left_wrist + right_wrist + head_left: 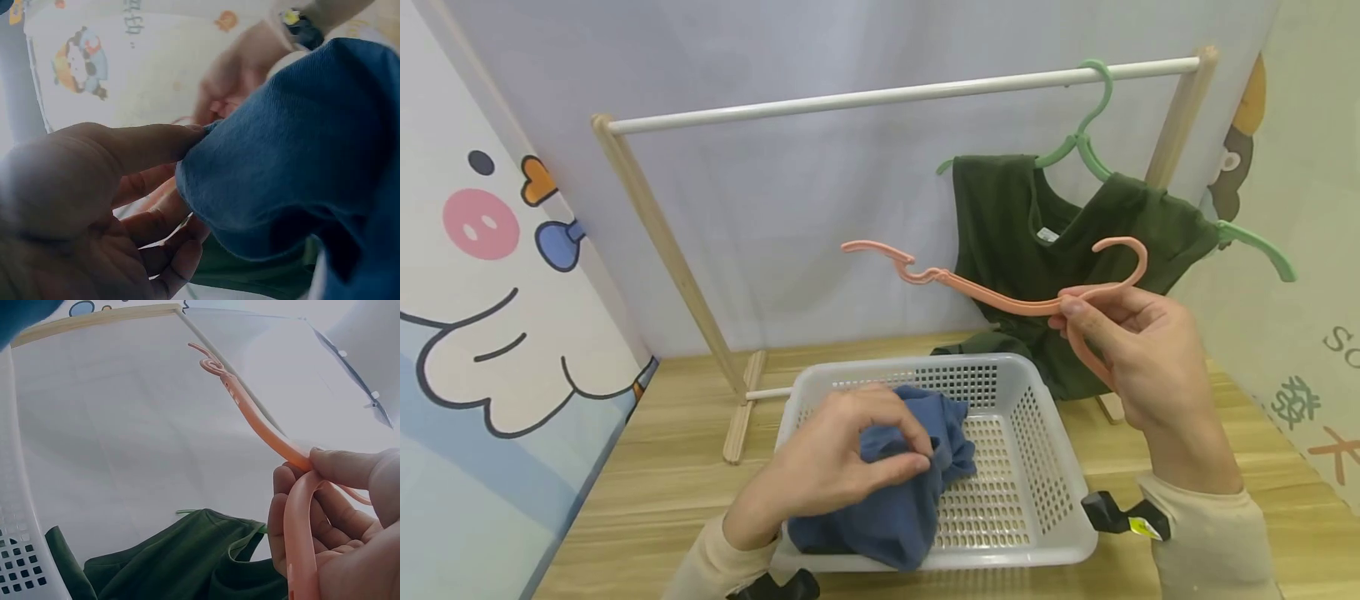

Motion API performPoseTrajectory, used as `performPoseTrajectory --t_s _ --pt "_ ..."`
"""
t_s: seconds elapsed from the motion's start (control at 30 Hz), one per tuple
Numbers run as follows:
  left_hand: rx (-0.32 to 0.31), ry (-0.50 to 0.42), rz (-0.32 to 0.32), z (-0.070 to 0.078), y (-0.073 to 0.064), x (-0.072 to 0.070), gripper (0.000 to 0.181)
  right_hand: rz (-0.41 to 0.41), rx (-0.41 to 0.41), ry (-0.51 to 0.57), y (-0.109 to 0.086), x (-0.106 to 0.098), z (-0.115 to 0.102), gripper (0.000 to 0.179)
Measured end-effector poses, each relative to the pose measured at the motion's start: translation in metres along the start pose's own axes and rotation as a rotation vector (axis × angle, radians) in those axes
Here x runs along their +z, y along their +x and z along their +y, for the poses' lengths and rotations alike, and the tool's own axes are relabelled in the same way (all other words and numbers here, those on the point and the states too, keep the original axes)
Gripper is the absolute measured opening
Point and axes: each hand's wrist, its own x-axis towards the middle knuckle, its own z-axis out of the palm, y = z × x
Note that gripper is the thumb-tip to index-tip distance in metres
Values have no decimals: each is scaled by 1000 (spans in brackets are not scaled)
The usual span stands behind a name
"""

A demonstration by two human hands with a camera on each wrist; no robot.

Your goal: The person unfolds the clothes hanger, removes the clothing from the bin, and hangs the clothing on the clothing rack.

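My right hand (1157, 358) pinches a coral-pink clothes hanger (992, 296) near its neck, with the hook pointing up and one arm reaching out to the left. In the right wrist view the thumb presses the hanger (256, 422) against the fingers. My left hand (842, 454) pinches an edge of a crumpled blue garment (902, 517) between thumb and forefinger. In the left wrist view the fabric (269, 150) hangs in folds from that grip. Most of the garment lies in a white basket (1060, 467); its kind cannot be told.
A rack with a white rail (850, 102) and wooden posts (662, 250) stands behind the basket. From its right part hangs a dark green sleeveless top (1015, 225) on a green hanger (1101, 108), its lower part reaching behind the basket. Everything stands on a wood-grain table (647, 500).
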Motion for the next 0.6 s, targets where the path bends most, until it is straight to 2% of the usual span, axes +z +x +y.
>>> performPoseTrajectory --t_s 0.07,0.17,0.23,0.3,0.37,0.43,0.5,0.6 --pt "-53 -5 -10 -6 -9 7 9 -5 1 -1 0 1 1 18" --pt "-125 8 11 -9 -20 14 9 -20 6 4 0 2 2 17" --pt "-204 44 22 -9 -27 15 22 -28 8 7 0 3 3 17" --pt "-323 91 29 -6 -33 16 44 -34 15 14 -1 4 3 16" --pt "-471 135 13 -1 -39 14 67 -39 17 16 -1 4 4 16" --pt "-573 145 -24 2 -44 11 73 -40 12 12 -2 4 4 16" --pt "-595 128 -61 3 -48 10 66 -37 -3 11 -3 5 4 16" --pt "-524 56 -120 -1 -51 9 40 -38 -23 15 -4 8 4 16"
